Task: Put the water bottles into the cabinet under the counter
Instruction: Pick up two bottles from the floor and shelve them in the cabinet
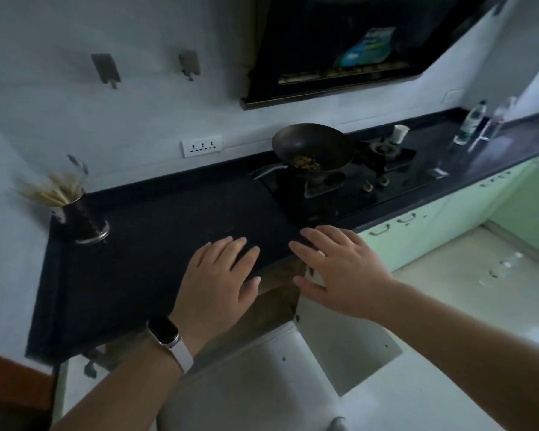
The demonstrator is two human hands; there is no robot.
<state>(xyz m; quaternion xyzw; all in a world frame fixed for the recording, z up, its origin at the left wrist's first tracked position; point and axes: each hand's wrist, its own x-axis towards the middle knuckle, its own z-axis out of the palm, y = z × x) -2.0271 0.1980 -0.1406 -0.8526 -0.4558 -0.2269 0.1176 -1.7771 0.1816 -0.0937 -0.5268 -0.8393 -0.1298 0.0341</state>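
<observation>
Two clear water bottles stand far right on the dark counter (168, 231): one with a green label (470, 122), another (495, 119) beside it. My left hand (221, 281) hovers flat over the counter's front edge, fingers spread, holding nothing. My right hand (339, 269) is just to its right, also spread and empty, above an open white cabinet door (339, 346). The cabinet opening (274, 293) under the counter shows brown and dim between my hands.
A gas stove (349, 181) with a black wok (313, 149) holding food sits mid-counter, with a paper cup (399, 133) behind it. A holder of chopsticks (75, 209) stands at the left corner. Green cabinet doors (417, 231) run to the right. A range hood (339, 48) hangs above.
</observation>
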